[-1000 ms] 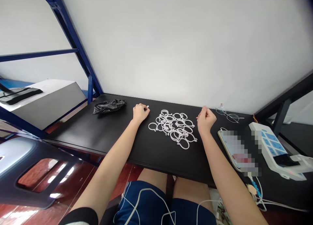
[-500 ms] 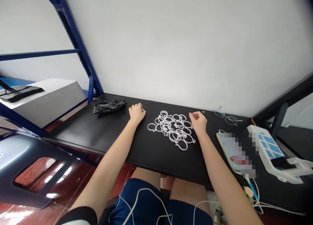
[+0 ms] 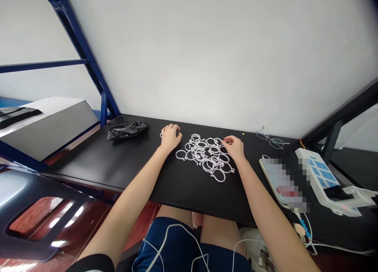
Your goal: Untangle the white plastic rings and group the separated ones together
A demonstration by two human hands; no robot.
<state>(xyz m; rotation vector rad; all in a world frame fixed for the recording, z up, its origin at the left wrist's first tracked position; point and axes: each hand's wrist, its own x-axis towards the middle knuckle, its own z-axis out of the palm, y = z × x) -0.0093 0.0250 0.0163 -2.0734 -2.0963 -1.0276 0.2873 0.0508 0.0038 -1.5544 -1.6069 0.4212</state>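
Observation:
Many thin white plastic rings with small knobbed ends, like curtain rings, lie in a loose heap on the black tabletop. My left hand is just left of the heap, thumb and fingers apart and nothing visible between them. A single white ring peeks out on the far side of that hand, mostly hidden by it. At the heap's upper right edge, my right hand has thumb and forefinger pinched on the rim of a white ring.
A crumpled black plastic bag rests at the left. To the right are eyeglasses, a charging phone and a white power strip. Blue frame posts stand left, and a pale wall rises behind the table.
My left hand has shifted right towards the heap, and a ring now shows on its left. My right hand has moved left onto the heap's edge. The view has shifted slightly.

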